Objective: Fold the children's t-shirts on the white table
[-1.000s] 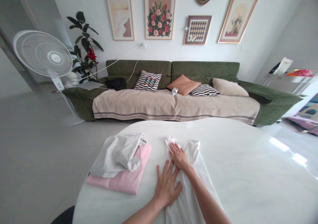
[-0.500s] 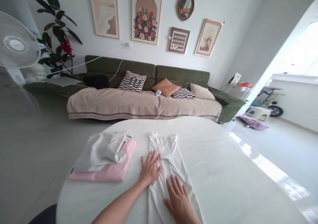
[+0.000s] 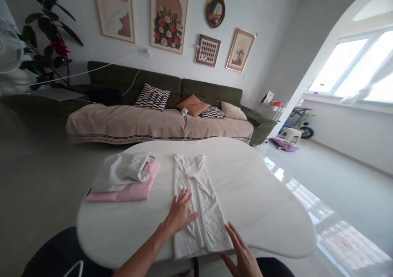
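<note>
A white garment, long and narrow with gathered folds down its middle [image 3: 199, 187], lies spread on the white table [image 3: 254, 195]. Its lower hem reaches the table's near edge. My left hand [image 3: 180, 212] is over the garment's left half with fingers spread; whether it touches the cloth I cannot tell. By the garment's lower right corner is my right hand [image 3: 241, 252], its thumb apart from the fingers. Neither hand grips anything visible. Left of the garment, a folded pink cloth [image 3: 132, 192] carries a crumpled light grey cloth [image 3: 123, 171] on top.
Behind the table stands a green sofa [image 3: 211, 89] with a beige cover and several cushions. A fan [image 3: 9, 48] and a dark-leaved plant [image 3: 50, 31] are at the far left. My knees show below the table's near edge.
My right hand has moved off the cloth to its lower right corner. My left hand has shifted down the garment. The camera view has turned right, and the whole hem now shows.
</note>
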`<control>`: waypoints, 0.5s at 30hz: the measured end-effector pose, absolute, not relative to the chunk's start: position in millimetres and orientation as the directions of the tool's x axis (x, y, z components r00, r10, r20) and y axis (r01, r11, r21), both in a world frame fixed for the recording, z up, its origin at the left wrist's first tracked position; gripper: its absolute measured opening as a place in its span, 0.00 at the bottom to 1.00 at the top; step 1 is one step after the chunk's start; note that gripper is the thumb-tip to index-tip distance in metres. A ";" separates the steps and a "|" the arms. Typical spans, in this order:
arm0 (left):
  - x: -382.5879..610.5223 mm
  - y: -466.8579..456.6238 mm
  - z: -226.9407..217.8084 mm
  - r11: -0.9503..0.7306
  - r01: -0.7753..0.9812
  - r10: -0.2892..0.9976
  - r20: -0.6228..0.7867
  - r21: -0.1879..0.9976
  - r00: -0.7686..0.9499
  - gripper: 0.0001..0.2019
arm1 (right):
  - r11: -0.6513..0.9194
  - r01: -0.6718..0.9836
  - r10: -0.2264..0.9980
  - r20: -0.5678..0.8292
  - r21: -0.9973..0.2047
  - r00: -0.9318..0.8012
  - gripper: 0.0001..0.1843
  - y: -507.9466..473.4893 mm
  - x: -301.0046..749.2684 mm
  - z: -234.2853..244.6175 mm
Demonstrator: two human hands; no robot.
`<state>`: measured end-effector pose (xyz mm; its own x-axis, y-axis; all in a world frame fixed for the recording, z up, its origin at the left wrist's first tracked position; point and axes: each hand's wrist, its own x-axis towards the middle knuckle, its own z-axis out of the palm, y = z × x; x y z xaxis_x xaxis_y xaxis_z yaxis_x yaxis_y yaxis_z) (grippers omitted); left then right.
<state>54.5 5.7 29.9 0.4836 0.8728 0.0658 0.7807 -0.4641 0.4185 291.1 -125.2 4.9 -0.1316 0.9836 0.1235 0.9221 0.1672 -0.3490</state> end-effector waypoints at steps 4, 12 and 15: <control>45.4 -65.8 7.9 -0.538 0.740 0.788 -0.070 0.403 0.612 0.41 | 0.173 0.960 0.985 0.015 -0.219 -0.174 0.45 -117.5 287.4 0.3; 24.1 -84.2 -0.3 -0.605 0.740 0.759 -0.069 0.293 0.648 0.41 | 0.291 0.953 0.948 0.163 -0.086 -0.275 0.35 -117.5 279.1 -24.6; 12.6 -86.4 5.1 -0.642 0.676 0.702 -0.077 0.363 0.708 0.36 | 0.341 0.930 0.940 0.069 -0.137 -0.334 0.33 -121.5 279.8 -4.9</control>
